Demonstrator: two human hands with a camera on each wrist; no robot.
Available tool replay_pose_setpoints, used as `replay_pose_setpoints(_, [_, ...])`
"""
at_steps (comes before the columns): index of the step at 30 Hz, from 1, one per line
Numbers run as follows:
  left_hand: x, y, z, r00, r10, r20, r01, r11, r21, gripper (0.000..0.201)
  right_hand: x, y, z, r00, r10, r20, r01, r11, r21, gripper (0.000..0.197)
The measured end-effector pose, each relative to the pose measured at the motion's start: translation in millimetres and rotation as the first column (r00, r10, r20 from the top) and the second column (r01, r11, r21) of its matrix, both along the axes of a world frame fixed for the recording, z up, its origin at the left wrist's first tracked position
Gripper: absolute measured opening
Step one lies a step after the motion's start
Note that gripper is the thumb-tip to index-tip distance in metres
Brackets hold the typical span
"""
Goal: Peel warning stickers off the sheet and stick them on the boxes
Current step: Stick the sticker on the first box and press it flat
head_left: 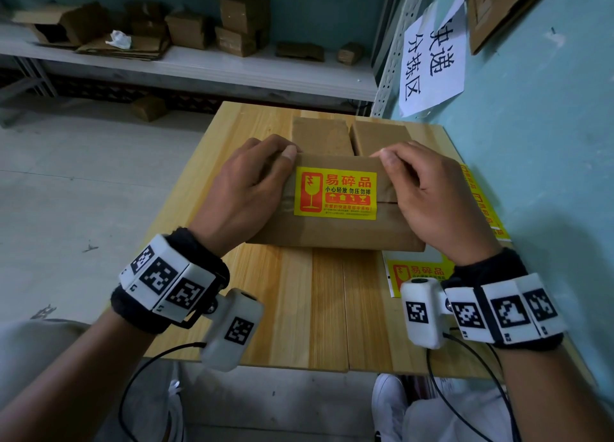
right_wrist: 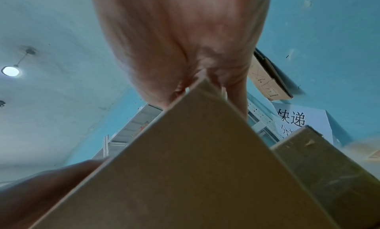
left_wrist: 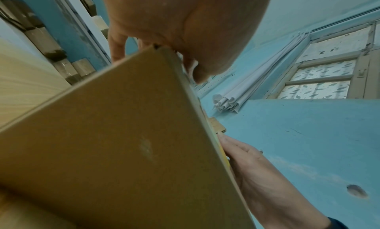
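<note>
A brown cardboard box (head_left: 335,230) sits on the wooden table (head_left: 295,312) with a yellow and red fragile sticker (head_left: 335,193) stuck flat on its top. My left hand (head_left: 252,182) grips the box's left end, thumb on the top far edge. My right hand (head_left: 428,192) grips its right end the same way. The left wrist view shows the box's side (left_wrist: 115,143) under my left hand (left_wrist: 185,29). The right wrist view shows a box corner (right_wrist: 185,167) below my right hand (right_wrist: 185,45). The sticker sheet (head_left: 418,272) lies on the table's right side, partly under the box and my right wrist.
Two more brown boxes (head_left: 352,136) stand side by side just behind the held one. A further strip of stickers (head_left: 481,202) runs along the table's right edge by the blue wall. A shelf (head_left: 199,66) with several cartons stands at the back.
</note>
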State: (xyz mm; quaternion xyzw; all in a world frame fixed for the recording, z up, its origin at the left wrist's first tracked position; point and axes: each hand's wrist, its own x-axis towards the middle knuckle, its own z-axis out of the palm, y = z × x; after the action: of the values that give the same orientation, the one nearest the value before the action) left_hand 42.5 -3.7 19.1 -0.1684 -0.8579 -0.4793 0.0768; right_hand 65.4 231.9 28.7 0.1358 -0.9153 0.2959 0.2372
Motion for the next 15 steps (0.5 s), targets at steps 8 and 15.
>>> replay_pose_setpoints(8, [-0.2, -2.4, -2.3, 0.995, -0.065, -0.075, 0.056, 0.992, -0.117, 0.075, 7.1, -0.4, 7.0, 0.992, 0.015, 0.128, -0.025, 0.997, 0.079, 0.068])
replay_pose_setpoints(15, [-0.1, -4.2, -2.6, 0.994, -0.071, -0.081, 0.059, 0.988, -0.141, 0.077, 7.5, 2.4, 8.6, 0.988, 0.043, 0.149, -0.058, 0.994, 0.096, 0.077])
